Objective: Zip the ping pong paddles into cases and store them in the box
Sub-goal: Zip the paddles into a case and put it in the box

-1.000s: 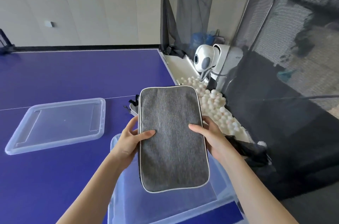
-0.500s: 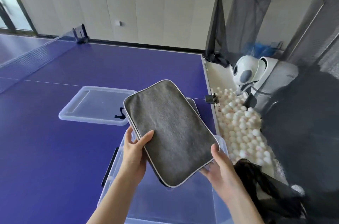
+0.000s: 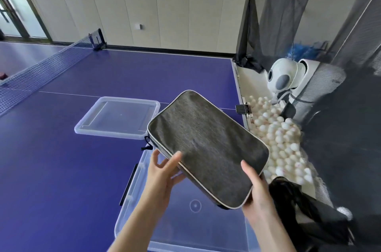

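A grey fabric paddle case (image 3: 206,144) with pale piping hangs tilted above the clear plastic box (image 3: 132,206) at the table's near edge. My left hand (image 3: 162,171) holds its near left edge, thumb on top and fingers underneath. Around its near right corner my right hand (image 3: 255,187) grips, thumb on top. The case's zipper pull (image 3: 146,144) dangles at its left corner. Whether a paddle is inside cannot be seen. Where visible, the box floor is bare.
The box's clear lid (image 3: 117,116) lies flat on the purple table (image 3: 61,159) beyond the box. The table net (image 3: 37,72) runs at far left. To the right, a black mesh catch net (image 3: 340,148) holds several white balls (image 3: 276,138) and a white ball machine (image 3: 286,76).
The case has turned from upright to slanted and moved rightward over the box. The view has swung left and up, showing the table net.
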{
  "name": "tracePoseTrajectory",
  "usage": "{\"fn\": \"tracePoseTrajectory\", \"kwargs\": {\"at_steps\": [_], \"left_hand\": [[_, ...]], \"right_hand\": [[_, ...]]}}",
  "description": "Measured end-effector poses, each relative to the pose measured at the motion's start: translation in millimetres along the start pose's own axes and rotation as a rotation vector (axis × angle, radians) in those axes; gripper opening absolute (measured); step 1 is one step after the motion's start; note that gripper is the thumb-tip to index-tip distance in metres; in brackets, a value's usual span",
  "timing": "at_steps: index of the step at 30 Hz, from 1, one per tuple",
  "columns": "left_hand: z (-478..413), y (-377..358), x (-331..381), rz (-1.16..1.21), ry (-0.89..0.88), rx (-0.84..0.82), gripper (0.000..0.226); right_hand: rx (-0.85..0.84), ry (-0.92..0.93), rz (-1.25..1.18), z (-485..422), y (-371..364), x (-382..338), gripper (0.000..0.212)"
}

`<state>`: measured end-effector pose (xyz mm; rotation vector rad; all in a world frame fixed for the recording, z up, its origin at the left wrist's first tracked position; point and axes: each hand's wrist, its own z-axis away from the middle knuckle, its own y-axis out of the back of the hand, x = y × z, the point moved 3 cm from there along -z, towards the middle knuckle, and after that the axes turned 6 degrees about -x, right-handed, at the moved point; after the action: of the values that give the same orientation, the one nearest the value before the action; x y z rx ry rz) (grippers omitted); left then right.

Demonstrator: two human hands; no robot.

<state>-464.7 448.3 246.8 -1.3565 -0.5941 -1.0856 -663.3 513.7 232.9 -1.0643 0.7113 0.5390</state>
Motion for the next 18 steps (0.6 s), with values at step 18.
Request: {"fn": "tracePoseTrajectory", "kwargs": {"at_steps": [18], "left_hand": [[-11,79,2,-0.441,0.276,0.025,0.048]], "right_hand": [[0.111,-0.147,0.451,-16,47,0,0.082]]}}
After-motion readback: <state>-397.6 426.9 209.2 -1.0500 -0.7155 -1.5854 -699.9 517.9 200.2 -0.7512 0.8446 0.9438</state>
